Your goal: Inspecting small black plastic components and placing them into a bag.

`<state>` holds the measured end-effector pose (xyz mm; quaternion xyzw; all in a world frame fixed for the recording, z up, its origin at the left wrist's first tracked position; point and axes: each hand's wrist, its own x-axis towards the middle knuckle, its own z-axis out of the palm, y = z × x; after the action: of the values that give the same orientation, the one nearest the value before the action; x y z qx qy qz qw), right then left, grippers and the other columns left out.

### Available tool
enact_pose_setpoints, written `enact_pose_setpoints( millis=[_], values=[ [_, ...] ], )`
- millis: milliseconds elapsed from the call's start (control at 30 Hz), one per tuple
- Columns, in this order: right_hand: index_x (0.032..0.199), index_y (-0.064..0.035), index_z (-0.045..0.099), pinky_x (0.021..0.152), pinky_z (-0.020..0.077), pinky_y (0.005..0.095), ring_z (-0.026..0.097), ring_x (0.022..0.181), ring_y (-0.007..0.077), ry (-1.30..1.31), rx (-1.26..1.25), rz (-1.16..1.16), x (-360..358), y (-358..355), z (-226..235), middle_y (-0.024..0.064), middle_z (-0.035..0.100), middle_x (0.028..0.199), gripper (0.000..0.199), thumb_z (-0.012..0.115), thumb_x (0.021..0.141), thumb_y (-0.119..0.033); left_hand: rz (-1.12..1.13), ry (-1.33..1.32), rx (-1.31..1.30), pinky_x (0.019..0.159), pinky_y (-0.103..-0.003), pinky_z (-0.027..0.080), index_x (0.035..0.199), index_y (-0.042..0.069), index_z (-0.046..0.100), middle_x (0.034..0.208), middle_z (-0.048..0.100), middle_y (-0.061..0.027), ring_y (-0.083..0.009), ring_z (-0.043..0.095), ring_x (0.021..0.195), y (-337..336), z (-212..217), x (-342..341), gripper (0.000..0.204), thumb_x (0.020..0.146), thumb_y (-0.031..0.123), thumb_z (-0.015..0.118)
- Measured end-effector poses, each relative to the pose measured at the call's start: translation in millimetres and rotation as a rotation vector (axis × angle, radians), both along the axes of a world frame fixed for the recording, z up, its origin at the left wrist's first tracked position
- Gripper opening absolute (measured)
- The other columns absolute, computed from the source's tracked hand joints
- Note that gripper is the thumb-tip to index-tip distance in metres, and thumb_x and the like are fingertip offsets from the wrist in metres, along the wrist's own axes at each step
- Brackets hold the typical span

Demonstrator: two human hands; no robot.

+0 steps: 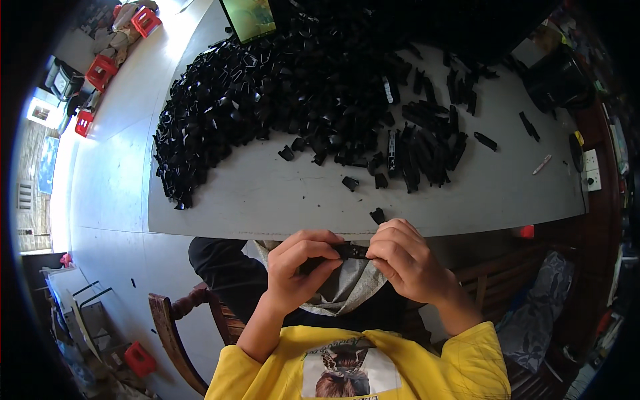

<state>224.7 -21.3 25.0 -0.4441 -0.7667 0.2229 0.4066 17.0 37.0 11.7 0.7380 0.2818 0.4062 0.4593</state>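
Observation:
Between my two hands, just past the table's near edge and above my lap, is a small dark elongated plastic part. My left hand pinches its left end between thumb and fingers. At the other end, the fingers of my right hand are closed on the same part. Much of it hides behind my fingertips. A small black plastic clip-like piece lies on the table close to my right fingertips. Beyond it are two more such pieces, one of them a curved black piece.
A large heap of small black plastic pieces covers the table's far left and middle. Longer black strips are piled right of it. A screen stands behind. A pen and a black bucket are at the right.

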Motion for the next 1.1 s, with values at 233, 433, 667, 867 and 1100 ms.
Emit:
enact_pose_setpoints(
  millis=[233, 433, 667, 867, 1100],
  values=[
    [0.095, -0.0039, 0.053, 0.071, 0.0484, 0.0399, 0.057, 0.077, 0.0307, 0.024, -0.035, 0.055, -4.0, -3.8, -2.3, 0.0097, 0.056, 0.087, 0.021, 0.067, 0.079, -0.002, -0.127, -0.050, -0.035, 0.078, -0.031, 0.051, 0.088, -0.001, 0.064, 0.099, 0.067, -0.0156, -0.0257, 0.066, 0.089, 0.2, -1.4, -5.4, 0.011, 0.079, 0.003, 0.069],
    [0.089, -0.0049, 0.053, 0.060, 0.0482, 0.0371, 0.057, 0.065, 0.0256, -0.006, 0.021, 0.198, -36.0, -22.9, -19.9, 0.0066, 0.055, 0.076, 0.021, 0.069, 0.076, -0.004, -0.360, -0.394, -0.629, 0.097, -0.043, 0.043, 0.090, -0.007, 0.063, 0.100, 0.066, -0.0240, -0.0346, 0.063, 0.100, -24.4, -1.3, 14.8, 0.055, 0.101, 0.040, 0.036],
    [0.084, -0.0049, 0.052, 0.057, 0.0485, 0.0362, 0.061, 0.069, 0.0269, -0.021, 0.036, 0.152, -38.4, -38.7, -16.8, 0.0096, 0.057, 0.075, 0.014, 0.065, 0.079, -0.005, -0.429, -0.386, -0.530, 0.087, -0.044, 0.049, 0.084, -0.007, 0.064, 0.092, 0.067, -0.0237, -0.0352, 0.065, 0.091, -31.3, -5.8, 22.9, 0.058, 0.102, 0.039, 0.032],
    [0.087, -0.0066, 0.051, 0.060, 0.0492, 0.0373, 0.061, 0.067, 0.0280, 0.083, -0.110, 0.208, -25.7, -34.3, -25.4, 0.0076, 0.058, 0.076, 0.021, 0.069, 0.077, -0.006, -0.360, -0.322, -0.668, 0.099, -0.044, 0.041, 0.091, -0.009, 0.063, 0.090, 0.067, -0.0220, -0.0338, 0.066, 0.091, -36.4, -4.3, 26.7, 0.063, 0.102, 0.039, 0.023],
    [0.086, -0.0081, 0.052, 0.057, 0.0485, 0.0376, 0.060, 0.065, 0.0262, 0.148, -0.047, 0.183, -37.8, -45.4, -29.4, 0.0051, 0.055, 0.069, 0.022, 0.072, 0.076, -0.008, -0.411, -0.317, -0.527, 0.099, -0.040, 0.041, 0.095, -0.007, 0.064, 0.094, 0.068, -0.0203, -0.0318, 0.066, 0.095, -45.6, -4.0, 24.2, 0.055, 0.102, 0.034, 0.027]
  ],
)
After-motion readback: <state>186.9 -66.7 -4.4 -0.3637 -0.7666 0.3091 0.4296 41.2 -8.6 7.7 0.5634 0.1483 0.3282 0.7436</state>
